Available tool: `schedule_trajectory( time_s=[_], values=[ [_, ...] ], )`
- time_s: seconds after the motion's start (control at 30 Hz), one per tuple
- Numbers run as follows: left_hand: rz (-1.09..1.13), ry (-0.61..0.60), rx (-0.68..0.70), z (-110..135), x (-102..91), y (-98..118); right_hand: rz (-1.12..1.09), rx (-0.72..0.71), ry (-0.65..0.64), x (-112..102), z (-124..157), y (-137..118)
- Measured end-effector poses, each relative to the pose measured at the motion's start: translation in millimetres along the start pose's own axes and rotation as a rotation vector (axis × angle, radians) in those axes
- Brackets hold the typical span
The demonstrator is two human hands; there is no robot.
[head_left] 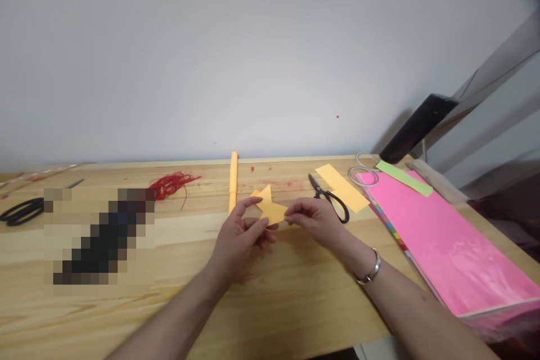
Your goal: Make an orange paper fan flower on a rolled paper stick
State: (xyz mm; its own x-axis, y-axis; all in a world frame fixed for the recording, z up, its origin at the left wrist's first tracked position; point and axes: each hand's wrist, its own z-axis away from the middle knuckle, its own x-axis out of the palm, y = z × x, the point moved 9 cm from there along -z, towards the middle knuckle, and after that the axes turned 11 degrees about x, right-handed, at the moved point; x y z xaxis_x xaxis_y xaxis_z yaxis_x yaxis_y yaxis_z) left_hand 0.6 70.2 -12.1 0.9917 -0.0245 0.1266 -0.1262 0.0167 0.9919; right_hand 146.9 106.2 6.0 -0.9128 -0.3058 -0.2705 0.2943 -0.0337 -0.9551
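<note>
A folded piece of yellow-orange paper with pointed corners is held above the wooden table. My left hand grips it from the left, thumb in front and the other fingers around and behind. At its right corner, my right hand pinches the paper between thumb and fingertips. Just beyond my left hand lies a rolled yellow-orange paper tube. Black-handled scissors rest beyond my right hand, beside a yellow-orange paper strip.
At right lies a pink paper pack with a green strip and white-handled scissors. A black object leans behind. Red string, a pixelated dark patch and black scissors are at left. A wall stands behind.
</note>
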Motion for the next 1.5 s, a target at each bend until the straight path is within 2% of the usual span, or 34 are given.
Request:
schedule_trajectory(
  time_s=[0.17,0.3,0.5,0.77,1.0,1.23,1.4,1.5],
  values=[
    [0.012,-0.041,0.067,0.1,5.9,1.4,-0.122,0.032,0.087,-9.3,2.1,6.3],
    [-0.127,0.004,0.068,0.7,2.9,-0.2,-0.207,0.063,0.065,-7.8,5.2,5.3],
    [-0.323,0.050,0.133,0.5,-3.1,7.5,-0.209,0.079,0.021,-2.6,7.6,4.4],
    [-0.352,0.038,0.202,5.5,-0.4,18.4,-0.087,-0.041,0.040,-3.3,10.9,-2.4],
    [-0.317,0.010,0.256,5.5,5.4,26.7,-0.223,-0.078,-0.058,4.4,12.9,-11.0],
    [-0.341,0.012,0.196,6.0,0.9,9.6,-0.208,0.004,-0.038,3.1,10.7,-0.4],
    [-0.455,0.003,0.343,6.7,5.0,23.9,-0.236,0.029,-0.048,4.7,10.4,2.3],
    [-0.460,-0.003,0.316,6.6,7.2,25.2,-0.243,0.058,-0.045,4.9,10.3,3.6]
  ],
)
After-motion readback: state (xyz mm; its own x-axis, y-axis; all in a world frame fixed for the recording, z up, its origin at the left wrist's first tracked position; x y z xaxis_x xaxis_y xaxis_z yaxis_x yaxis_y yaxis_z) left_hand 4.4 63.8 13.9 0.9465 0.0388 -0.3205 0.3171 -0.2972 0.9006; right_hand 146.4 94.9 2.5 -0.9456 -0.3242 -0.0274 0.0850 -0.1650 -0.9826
